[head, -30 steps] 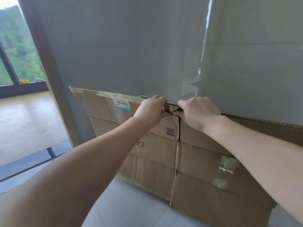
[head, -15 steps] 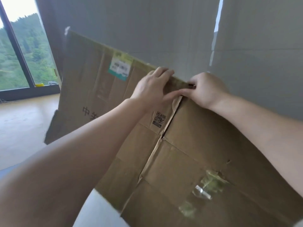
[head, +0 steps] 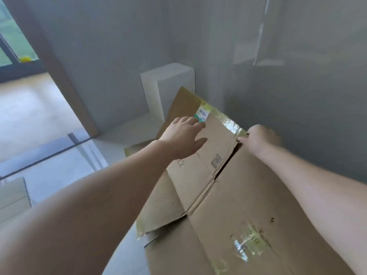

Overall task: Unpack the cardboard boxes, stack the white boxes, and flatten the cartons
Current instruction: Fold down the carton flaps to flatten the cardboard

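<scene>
Now the flattened carton [head: 228, 195] has tipped away from the wall [head: 297, 116] and leans low toward the floor. Right hand [head: 258, 138] pinches its taped top edge; left hand [head: 185, 135] has let go, fingers spread above it. White boxes [head: 166, 86] stand behind. Flattening looks nearly finished.

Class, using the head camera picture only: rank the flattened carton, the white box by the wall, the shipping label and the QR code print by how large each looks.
1. flattened carton
2. white box, though it sits farther away
3. shipping label
4. QR code print, close to the label in apparent size, so that order is unsure
</scene>
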